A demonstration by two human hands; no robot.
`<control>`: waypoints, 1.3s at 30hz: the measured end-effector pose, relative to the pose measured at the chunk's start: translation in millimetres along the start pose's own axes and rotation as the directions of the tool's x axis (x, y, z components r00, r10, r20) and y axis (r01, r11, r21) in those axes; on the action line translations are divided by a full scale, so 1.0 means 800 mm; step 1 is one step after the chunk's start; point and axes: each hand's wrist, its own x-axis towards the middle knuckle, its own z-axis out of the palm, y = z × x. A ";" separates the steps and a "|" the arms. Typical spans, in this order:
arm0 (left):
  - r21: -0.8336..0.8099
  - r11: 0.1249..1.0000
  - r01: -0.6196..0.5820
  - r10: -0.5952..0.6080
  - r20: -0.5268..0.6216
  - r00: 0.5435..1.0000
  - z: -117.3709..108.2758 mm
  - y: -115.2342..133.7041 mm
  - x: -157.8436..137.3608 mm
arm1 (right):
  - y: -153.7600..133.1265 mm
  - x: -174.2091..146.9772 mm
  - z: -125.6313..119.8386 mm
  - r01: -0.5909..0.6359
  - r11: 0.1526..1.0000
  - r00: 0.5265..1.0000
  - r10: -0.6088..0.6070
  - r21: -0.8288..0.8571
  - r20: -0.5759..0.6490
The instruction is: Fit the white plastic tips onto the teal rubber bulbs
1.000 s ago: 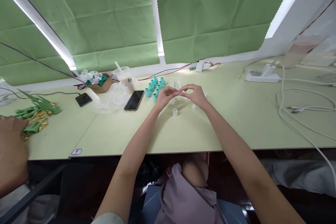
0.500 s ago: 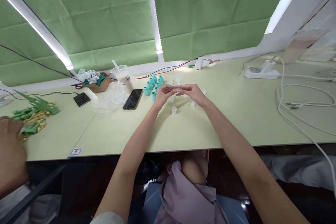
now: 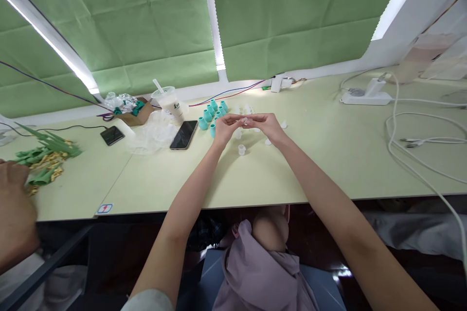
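Observation:
My left hand [image 3: 228, 128] and my right hand [image 3: 265, 124] meet fingertip to fingertip above the table. Both pinch one small white plastic piece [image 3: 245, 120], largely covered by the fingers. Below them a small white cup-like piece [image 3: 242, 149] stands on the tabletop. More white pieces lie around the hands, among them one by the right wrist [image 3: 283, 125] and one under the right hand [image 3: 268, 142]. Just left of my left hand, several turquoise vase-shaped pieces [image 3: 207, 115] stand in a cluster, partly hidden by that hand.
A phone [image 3: 184, 135], a clear plastic bag [image 3: 155, 133], a drink cup [image 3: 170, 103] and a cardboard box [image 3: 136, 114] are on the left. A co-worker's hand [image 3: 14, 194] is beside green and yellow parts [image 3: 47, 155]. A power strip [image 3: 366, 98] and white cables [image 3: 434, 143] lie right.
My fingers have shifted slightly around the small white piece, which shows a little more between them. The view has moved a touch; the other pieces stay in place.

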 end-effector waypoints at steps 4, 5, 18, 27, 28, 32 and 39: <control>0.020 1.000 -0.021 0.021 -0.002 1.000 0.001 -0.002 0.001 | 0.001 -0.001 0.002 0.010 0.999 1.000 -0.010 0.034 0.018; 0.018 0.999 -0.026 0.026 -0.003 1.000 0.001 -0.002 0.002 | 0.000 -0.001 0.002 0.011 0.999 1.000 -0.012 0.040 0.025; -0.028 0.999 -0.042 0.042 0.009 0.999 0.004 -0.009 -0.002 | -0.002 -0.001 0.004 -0.001 0.999 0.999 0.003 0.043 -0.047; -0.001 0.998 -0.070 0.070 -0.061 0.996 0.010 -0.013 -0.003 | 0.013 0.006 0.005 0.007 0.997 0.996 0.000 0.079 -0.089; -0.001 0.998 -0.067 0.067 -0.065 0.996 0.011 -0.013 -0.003 | 0.014 0.006 0.005 0.009 0.997 0.996 -0.002 0.078 -0.090; -0.001 0.996 -0.084 0.083 -0.080 0.993 0.011 -0.010 -0.002 | 0.013 0.008 0.003 0.044 0.995 0.997 -0.039 0.085 -0.063; -0.013 0.995 -0.097 0.097 0.014 0.995 0.006 -0.009 0.001 | 0.008 0.007 -0.001 -0.003 0.996 0.998 0.008 0.092 -0.064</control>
